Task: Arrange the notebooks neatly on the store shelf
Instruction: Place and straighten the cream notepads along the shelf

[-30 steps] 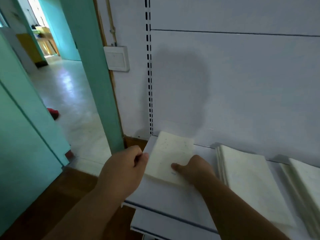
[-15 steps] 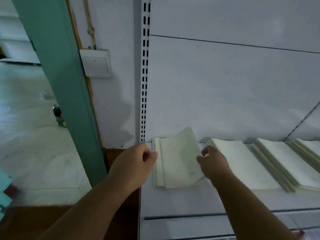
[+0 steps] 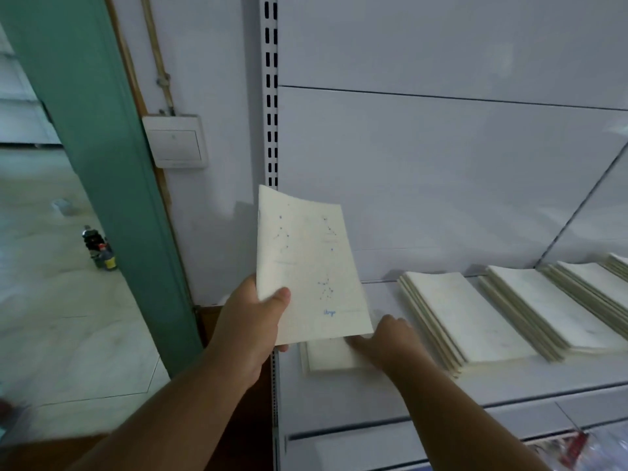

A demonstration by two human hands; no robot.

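Observation:
My left hand (image 3: 253, 317) grips a thin cream notebook (image 3: 307, 260) by its lower left edge and holds it upright above the white shelf (image 3: 390, 385). Its cover shows faint star-pattern dots and a small blue word. Under it, a small pile of cream notebooks (image 3: 328, 356) lies at the shelf's left end, and my right hand (image 3: 384, 341) rests flat on that pile with the fingers pointing left. To the right lie neat stacks of the same notebooks (image 3: 455, 321), (image 3: 550, 311).
A white back panel and a slotted upright (image 3: 271, 96) rise behind the shelf. A green door frame (image 3: 102, 164) and a wall switch (image 3: 175, 141) stand to the left. Small bottles (image 3: 98, 249) sit on the floor beyond. A lower shelf shows at bottom right.
My left hand has taken the top notebook and lifted it upright off the pile. My right hand has moved onto the pile beneath. The camera has come closer to the shelf.

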